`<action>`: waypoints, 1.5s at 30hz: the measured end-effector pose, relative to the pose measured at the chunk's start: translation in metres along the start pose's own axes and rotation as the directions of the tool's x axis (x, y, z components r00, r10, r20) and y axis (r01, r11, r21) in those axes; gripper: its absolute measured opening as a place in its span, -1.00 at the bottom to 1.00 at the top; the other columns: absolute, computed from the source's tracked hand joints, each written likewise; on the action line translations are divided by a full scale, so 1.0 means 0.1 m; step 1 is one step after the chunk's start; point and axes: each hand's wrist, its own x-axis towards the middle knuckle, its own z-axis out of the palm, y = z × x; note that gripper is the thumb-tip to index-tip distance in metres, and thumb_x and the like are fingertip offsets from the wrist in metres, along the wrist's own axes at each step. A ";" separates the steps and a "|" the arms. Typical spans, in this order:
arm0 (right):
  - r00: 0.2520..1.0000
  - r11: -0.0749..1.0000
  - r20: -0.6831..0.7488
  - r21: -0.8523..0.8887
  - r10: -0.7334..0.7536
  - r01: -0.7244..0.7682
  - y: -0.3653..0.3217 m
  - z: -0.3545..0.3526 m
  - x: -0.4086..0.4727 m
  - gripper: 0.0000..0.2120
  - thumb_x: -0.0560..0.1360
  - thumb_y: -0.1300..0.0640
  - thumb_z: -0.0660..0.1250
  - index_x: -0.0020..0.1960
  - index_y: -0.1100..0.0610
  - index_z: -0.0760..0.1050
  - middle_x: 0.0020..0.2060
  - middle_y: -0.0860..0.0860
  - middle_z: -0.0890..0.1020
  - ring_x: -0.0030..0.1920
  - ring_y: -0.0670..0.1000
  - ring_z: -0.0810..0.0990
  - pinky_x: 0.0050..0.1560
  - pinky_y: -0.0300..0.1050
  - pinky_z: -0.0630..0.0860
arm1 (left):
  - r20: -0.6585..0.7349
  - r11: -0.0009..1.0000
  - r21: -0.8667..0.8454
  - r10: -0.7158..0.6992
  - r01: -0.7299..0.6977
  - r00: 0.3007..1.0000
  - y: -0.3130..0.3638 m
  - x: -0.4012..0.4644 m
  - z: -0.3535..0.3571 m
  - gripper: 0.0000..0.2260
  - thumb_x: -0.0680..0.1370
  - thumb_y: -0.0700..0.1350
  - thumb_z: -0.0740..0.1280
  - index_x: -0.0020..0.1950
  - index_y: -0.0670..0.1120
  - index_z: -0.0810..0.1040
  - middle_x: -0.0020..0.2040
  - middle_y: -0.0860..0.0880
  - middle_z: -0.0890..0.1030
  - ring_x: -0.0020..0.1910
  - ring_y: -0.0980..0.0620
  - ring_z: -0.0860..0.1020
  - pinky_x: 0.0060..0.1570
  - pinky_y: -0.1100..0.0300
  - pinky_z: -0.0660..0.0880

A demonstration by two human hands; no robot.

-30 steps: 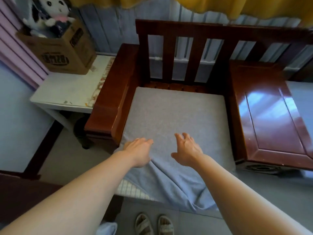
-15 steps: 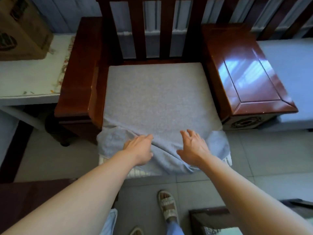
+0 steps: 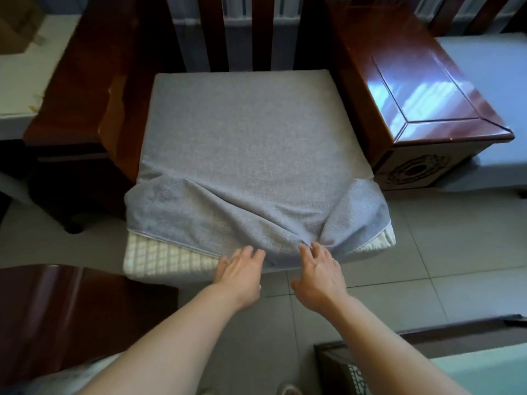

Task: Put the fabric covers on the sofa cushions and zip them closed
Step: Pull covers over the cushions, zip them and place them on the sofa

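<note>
I have both hands at the cushion's front edge: left hand spread flat, right hand loosely spread, fingertips touching the cover's open hem, which runs left-right just ahead on the sofa seat.

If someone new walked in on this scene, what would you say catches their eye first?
Most likely the grey fabric cover stretched over the cushion on the wooden sofa seat, bunched at the near edge where the white cushion still shows bare. Next, the left hand and right hand at that loose front edge, fingers on the fabric. The glossy red-brown armrest to the right shines with reflected light.
</note>
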 end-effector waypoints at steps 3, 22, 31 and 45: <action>0.989 0.999 -0.137 -0.002 0.045 -0.046 0.06 0.34 0.11 -0.39 0.43 0.15 0.24 0.45 0.10 0.14 0.31 0.13 0.27 0.32 0.16 0.25 0.29 -0.05 0.24 | -0.072 1.000 0.018 0.012 -0.010 0.997 0.03 0.16 0.29 -0.48 0.52 -0.07 0.32 0.42 -0.04 0.20 0.42 -0.04 0.21 0.43 -0.04 0.18 0.34 -0.03 0.19; 0.725 0.878 -0.496 0.287 0.478 -0.383 0.93 1.27 0.94 -0.34 0.55 0.25 0.11 0.53 -0.04 -0.11 0.51 0.15 -0.15 0.50 0.17 -0.11 0.48 0.06 -0.08 | -0.480 0.895 0.366 0.417 -0.256 0.772 0.46 1.29 1.10 -0.44 0.43 -0.21 0.32 0.33 -0.02 0.12 0.52 -0.18 -0.04 0.50 -0.16 -0.02 0.41 -0.19 0.03; 0.288 0.700 -0.642 0.688 0.711 -0.194 1.13 1.21 1.37 -0.64 0.56 0.04 0.17 0.29 0.18 0.39 0.29 0.14 0.29 0.18 0.19 0.30 0.16 0.01 0.31 | -0.717 0.842 0.409 0.535 -0.352 0.446 0.71 1.67 1.38 -0.32 0.12 0.00 0.50 0.16 -0.07 0.32 0.24 -0.23 0.50 0.04 -0.23 0.56 0.01 -0.21 0.48; 0.150 0.315 -0.299 0.945 0.942 -0.092 1.33 0.82 1.62 -0.50 0.38 -0.04 0.44 0.15 0.27 0.43 0.23 0.16 0.27 0.20 0.21 0.29 0.15 0.07 0.29 | -0.708 0.832 0.493 0.553 -0.253 0.439 0.92 1.83 1.35 -0.51 -0.01 0.03 0.56 -0.12 -0.04 0.66 0.27 -0.20 0.50 0.16 -0.18 0.53 -0.02 -0.17 0.49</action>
